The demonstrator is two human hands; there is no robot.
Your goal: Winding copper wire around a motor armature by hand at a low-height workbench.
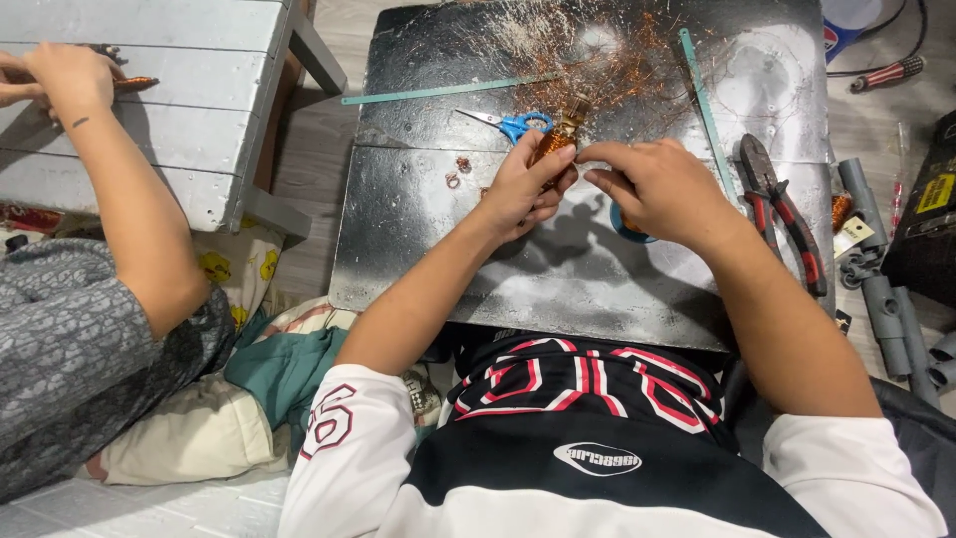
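My left hand [526, 185] grips a small copper-wound coil [561, 132] over a shiny metal board [468, 249]. Its thumb and fingers wrap the coil's lower end. My right hand [652, 189] is close beside it, fingertips pinched together next to the coil, as if on a thin wire too fine to make out. Under the right hand shows part of a blue ring-shaped thing [622, 227]. Blue-handled scissors [508, 123] lie just beyond my left hand.
Loose copper wire [622, 60] is strewn at the board's far end with two green strips [448, 91]. Red-handled pliers [777, 204] lie at the right, grey pipe fittings [881, 289] past them. Another person's arm [129, 199] reaches to a white slatted bench [189, 110] on the left.
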